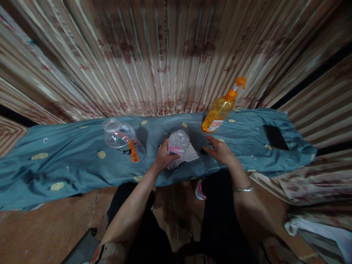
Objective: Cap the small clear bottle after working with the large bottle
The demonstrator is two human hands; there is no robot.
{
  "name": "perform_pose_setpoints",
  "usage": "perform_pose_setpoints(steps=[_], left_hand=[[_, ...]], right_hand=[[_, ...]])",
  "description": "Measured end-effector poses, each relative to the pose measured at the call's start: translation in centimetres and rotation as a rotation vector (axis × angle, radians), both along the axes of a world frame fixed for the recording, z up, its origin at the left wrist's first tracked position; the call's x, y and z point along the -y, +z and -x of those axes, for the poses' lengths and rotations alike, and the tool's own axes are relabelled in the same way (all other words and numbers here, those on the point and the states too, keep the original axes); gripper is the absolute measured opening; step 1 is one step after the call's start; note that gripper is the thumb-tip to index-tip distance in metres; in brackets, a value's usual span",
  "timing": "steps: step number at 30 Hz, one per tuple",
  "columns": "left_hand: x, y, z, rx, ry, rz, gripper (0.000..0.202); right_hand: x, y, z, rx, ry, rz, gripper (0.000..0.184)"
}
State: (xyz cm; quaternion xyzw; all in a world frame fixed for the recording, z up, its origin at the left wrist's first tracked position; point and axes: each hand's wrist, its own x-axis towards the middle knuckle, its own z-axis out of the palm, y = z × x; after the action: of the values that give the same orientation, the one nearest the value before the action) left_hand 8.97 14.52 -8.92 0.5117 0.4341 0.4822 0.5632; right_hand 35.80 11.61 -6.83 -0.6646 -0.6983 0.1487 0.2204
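My left hand (164, 157) is closed around a small clear bottle (179, 141) with a pink and white label. The bottle stands over a crumpled pale cloth or tissue (191, 154). No cap shows on its top. To the right, my right hand (220, 149) has its fingers apart and holds nothing that I can see. A small dark round thing, perhaps a cap (203, 151), lies at its fingertips; whether they touch it I cannot tell.
A teal patterned cloth (82, 146) covers the narrow table. On the left stands a large clear plastic container (125, 139) with an orange label. An orange pump bottle (219, 112) stands behind my right hand. A black phone (275, 137) lies far right. Curtains (176, 55) hang behind.
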Motion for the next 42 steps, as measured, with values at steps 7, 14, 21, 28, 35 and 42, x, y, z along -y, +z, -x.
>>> perform_pose_setpoints(steps=[7,14,21,28,35,42], left_hand=[[0.2,0.0,-0.1,0.004,-0.005,-0.036,0.066],[0.3,-0.1,0.0,-0.040,-0.031,-0.078,0.070],[0.2,-0.7,-0.1,-0.122,-0.045,-0.126,0.062],[0.0,-1.4,-0.4,-0.167,-0.115,-0.190,0.048],[-0.1,-1.2,-0.5,-0.192,-0.148,-0.211,0.045],[0.0,-1.2,-0.4,-0.187,-0.121,-0.194,0.067]], right_hand=[[0.7,-1.3,1.0,0.140,0.029,0.120,0.034],[1.5,4.4,2.8,-0.281,-0.036,-0.177,0.035],[0.1,14.5,6.6,-0.143,0.444,-0.158,0.032],[-2.6,17.6,7.8,0.314,0.711,-0.058,0.031],[-2.8,19.4,9.3,0.552,0.759,-0.010,0.020],[-2.9,20.0,11.3,0.916,0.633,0.080,0.031]])
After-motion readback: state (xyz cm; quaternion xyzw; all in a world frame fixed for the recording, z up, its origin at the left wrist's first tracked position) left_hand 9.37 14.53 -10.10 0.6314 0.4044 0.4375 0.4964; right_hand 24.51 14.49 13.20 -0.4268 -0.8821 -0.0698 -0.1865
